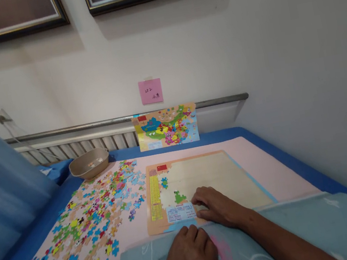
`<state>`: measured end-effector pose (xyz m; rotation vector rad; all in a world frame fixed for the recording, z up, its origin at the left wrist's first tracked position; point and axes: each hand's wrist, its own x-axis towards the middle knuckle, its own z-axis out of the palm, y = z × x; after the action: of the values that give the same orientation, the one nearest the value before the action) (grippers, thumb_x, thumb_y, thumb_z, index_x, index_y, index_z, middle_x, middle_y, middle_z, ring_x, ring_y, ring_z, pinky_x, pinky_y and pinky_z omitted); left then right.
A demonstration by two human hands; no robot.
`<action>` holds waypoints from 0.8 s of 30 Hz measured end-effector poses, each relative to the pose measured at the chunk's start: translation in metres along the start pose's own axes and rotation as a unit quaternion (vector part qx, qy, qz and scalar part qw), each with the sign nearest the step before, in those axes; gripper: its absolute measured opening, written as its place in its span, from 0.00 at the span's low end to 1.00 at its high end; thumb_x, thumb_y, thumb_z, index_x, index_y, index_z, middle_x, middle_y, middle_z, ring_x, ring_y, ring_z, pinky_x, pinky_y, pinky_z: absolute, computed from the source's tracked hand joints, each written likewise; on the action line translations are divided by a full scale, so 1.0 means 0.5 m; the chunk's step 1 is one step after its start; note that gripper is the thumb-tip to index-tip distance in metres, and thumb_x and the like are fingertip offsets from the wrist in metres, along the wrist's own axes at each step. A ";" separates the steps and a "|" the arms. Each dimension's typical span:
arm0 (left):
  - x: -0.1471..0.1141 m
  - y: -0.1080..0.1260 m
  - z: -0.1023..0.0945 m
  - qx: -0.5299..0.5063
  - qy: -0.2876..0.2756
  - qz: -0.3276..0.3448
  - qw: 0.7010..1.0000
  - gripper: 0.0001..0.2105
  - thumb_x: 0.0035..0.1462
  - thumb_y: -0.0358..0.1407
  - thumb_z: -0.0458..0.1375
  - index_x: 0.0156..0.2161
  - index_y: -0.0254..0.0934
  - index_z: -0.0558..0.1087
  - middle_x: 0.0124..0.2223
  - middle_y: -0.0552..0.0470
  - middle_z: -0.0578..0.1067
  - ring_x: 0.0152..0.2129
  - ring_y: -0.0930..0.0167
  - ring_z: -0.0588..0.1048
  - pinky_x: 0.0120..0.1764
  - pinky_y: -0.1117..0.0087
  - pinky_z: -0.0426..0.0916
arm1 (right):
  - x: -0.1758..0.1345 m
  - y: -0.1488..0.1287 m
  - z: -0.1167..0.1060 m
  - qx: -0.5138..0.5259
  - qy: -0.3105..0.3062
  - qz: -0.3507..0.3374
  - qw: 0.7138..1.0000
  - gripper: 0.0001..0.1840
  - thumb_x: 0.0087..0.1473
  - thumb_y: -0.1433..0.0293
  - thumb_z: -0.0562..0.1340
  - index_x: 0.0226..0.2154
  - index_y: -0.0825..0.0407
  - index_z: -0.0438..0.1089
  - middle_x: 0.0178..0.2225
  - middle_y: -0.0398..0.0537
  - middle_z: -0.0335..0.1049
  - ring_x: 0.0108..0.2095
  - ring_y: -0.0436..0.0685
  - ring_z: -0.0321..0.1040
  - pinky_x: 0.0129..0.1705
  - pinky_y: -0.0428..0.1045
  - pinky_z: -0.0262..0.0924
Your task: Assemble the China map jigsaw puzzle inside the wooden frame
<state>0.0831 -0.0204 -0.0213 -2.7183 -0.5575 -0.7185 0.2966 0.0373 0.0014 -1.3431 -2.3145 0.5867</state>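
hands at a puzzle board, side by side and apart

right hand (213, 203): one, bare, fingers bent, thumb and forefinger parted; set over the near edge of the puzzle board (215, 176), at the end of its printed text panel (179, 213). whether anything lies under the palm, cannot tell.

left hand (192, 256): one, bare, fingers curled, back upward; nearer the body, on a blue-green cloth (310, 218), just short of the board. whether it grips anything, cannot tell.

green piece (179, 197): on the board, just left of the right hand's fingertips.

blue-and-green piece (164, 182): on the board, farther out and left of the right hand.

loose puzzle pieces (75, 232): many, mixed colours, spread over a pink sheet (260, 164) to the left of both hands.

beige basin (83, 163): beyond the loose pieces, far left of the hands; a few pieces inside.

map sheet (166, 126): printed, upright, beyond the board from the hands, before a metal rail (92, 125).

pink note (150, 91): on the wall, above the map sheet.
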 end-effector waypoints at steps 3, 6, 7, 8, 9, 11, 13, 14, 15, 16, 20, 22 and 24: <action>-0.002 -0.002 0.006 -0.001 0.008 -0.006 1.000 0.13 0.61 0.43 0.66 0.35 0.38 0.68 0.33 0.52 0.71 0.30 0.65 0.67 0.30 0.60 0.55 | 0.001 0.001 0.002 0.002 0.000 0.008 1.000 0.11 0.50 0.74 0.66 0.39 0.51 0.71 0.39 0.46 0.70 0.40 0.60 0.64 0.46 0.55 0.54; -0.003 -0.004 0.010 -0.012 0.004 -0.004 1.000 0.15 0.60 0.44 0.68 0.36 0.38 0.69 0.33 0.53 0.71 0.31 0.65 0.67 0.30 0.61 0.55 | 0.002 0.003 0.003 0.004 -0.002 0.015 1.000 0.12 0.50 0.75 0.67 0.39 0.51 0.71 0.39 0.46 0.70 0.40 0.59 0.64 0.47 0.55 0.54; -0.003 -0.005 0.011 -0.014 0.004 -0.004 1.000 0.15 0.60 0.45 0.68 0.36 0.38 0.69 0.33 0.53 0.71 0.31 0.65 0.67 0.30 0.61 0.55 | 0.002 0.003 0.003 0.005 -0.003 0.016 1.000 0.12 0.50 0.76 0.67 0.39 0.51 0.71 0.39 0.46 0.70 0.40 0.59 0.65 0.47 0.55 0.54; -0.004 -0.006 0.012 -0.016 0.005 -0.005 1.000 0.16 0.59 0.45 0.69 0.36 0.38 0.69 0.33 0.53 0.71 0.31 0.66 0.67 0.30 0.61 0.55 | 0.002 0.003 0.003 0.005 -0.004 0.018 1.000 0.12 0.50 0.76 0.67 0.39 0.51 0.71 0.40 0.46 0.70 0.40 0.59 0.65 0.47 0.55 0.54; -0.004 -0.007 0.012 -0.017 0.006 -0.007 1.000 0.16 0.59 0.45 0.69 0.35 0.38 0.69 0.33 0.53 0.71 0.31 0.66 0.67 0.30 0.61 0.55 | 0.002 0.003 0.002 0.006 -0.005 0.019 1.000 0.12 0.50 0.76 0.67 0.40 0.51 0.71 0.40 0.46 0.70 0.41 0.59 0.65 0.47 0.55 0.54; -0.004 -0.008 0.012 -0.024 0.010 -0.010 1.000 0.17 0.58 0.46 0.70 0.35 0.38 0.69 0.33 0.53 0.71 0.31 0.66 0.67 0.30 0.61 0.55 | 0.002 0.003 0.001 0.006 -0.006 0.022 1.000 0.12 0.51 0.76 0.67 0.40 0.51 0.71 0.40 0.46 0.71 0.41 0.59 0.65 0.47 0.55 0.54; -0.003 -0.009 0.011 -0.033 0.008 -0.012 0.999 0.17 0.58 0.46 0.70 0.35 0.38 0.69 0.33 0.53 0.71 0.31 0.66 0.67 0.30 0.61 0.56 | 0.003 0.004 0.001 0.008 -0.008 0.022 1.000 0.13 0.51 0.76 0.67 0.41 0.50 0.71 0.41 0.46 0.71 0.41 0.59 0.65 0.48 0.55 0.54; -0.003 -0.010 0.011 -0.036 0.005 -0.012 0.999 0.17 0.57 0.46 0.70 0.36 0.38 0.69 0.33 0.53 0.71 0.31 0.66 0.67 0.31 0.61 0.56 | 0.003 0.005 0.001 0.009 -0.009 0.022 1.000 0.13 0.51 0.75 0.67 0.41 0.50 0.72 0.41 0.46 0.71 0.42 0.59 0.65 0.48 0.55 0.54; -0.003 -0.010 0.010 -0.037 0.003 -0.013 0.999 0.17 0.57 0.46 0.71 0.36 0.38 0.69 0.33 0.54 0.71 0.31 0.66 0.67 0.31 0.62 0.56 | 0.003 0.006 0.001 0.010 -0.011 0.021 1.000 0.13 0.51 0.75 0.67 0.41 0.50 0.72 0.41 0.46 0.71 0.42 0.60 0.65 0.48 0.55 0.54; -0.002 -0.011 0.009 -0.038 0.002 -0.013 0.999 0.17 0.57 0.46 0.71 0.36 0.38 0.69 0.33 0.54 0.71 0.31 0.66 0.67 0.31 0.62 0.56 | 0.003 0.006 0.000 0.010 -0.012 0.021 1.000 0.13 0.51 0.75 0.67 0.41 0.50 0.72 0.41 0.46 0.71 0.42 0.60 0.65 0.48 0.55 0.54; -0.001 -0.013 0.006 -0.043 0.002 -0.014 0.999 0.18 0.57 0.46 0.71 0.35 0.38 0.69 0.33 0.54 0.71 0.31 0.66 0.67 0.30 0.62 0.56 | 0.002 0.003 -0.005 0.016 -0.018 0.024 0.999 0.11 0.53 0.74 0.66 0.41 0.50 0.72 0.41 0.47 0.72 0.42 0.60 0.66 0.49 0.56 0.55; -0.002 -0.014 0.005 -0.045 -0.002 -0.016 0.999 0.17 0.57 0.46 0.71 0.35 0.38 0.69 0.34 0.54 0.71 0.31 0.66 0.67 0.30 0.62 0.57 | 0.002 -0.001 -0.008 0.021 -0.022 0.022 0.999 0.11 0.54 0.74 0.65 0.42 0.50 0.72 0.42 0.48 0.72 0.43 0.61 0.66 0.50 0.56 0.56; -0.001 -0.015 0.004 -0.046 -0.003 -0.019 0.999 0.17 0.58 0.47 0.70 0.35 0.38 0.69 0.34 0.54 0.71 0.31 0.66 0.67 0.30 0.62 0.57 | 0.001 -0.003 -0.010 0.024 -0.024 0.022 0.999 0.11 0.55 0.74 0.64 0.43 0.49 0.72 0.43 0.48 0.72 0.44 0.61 0.67 0.51 0.57 0.56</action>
<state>0.0803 -0.0134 -0.0223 -2.8013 -0.5925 -0.7635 0.2979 0.0380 0.0065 -1.3750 -2.2987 0.6898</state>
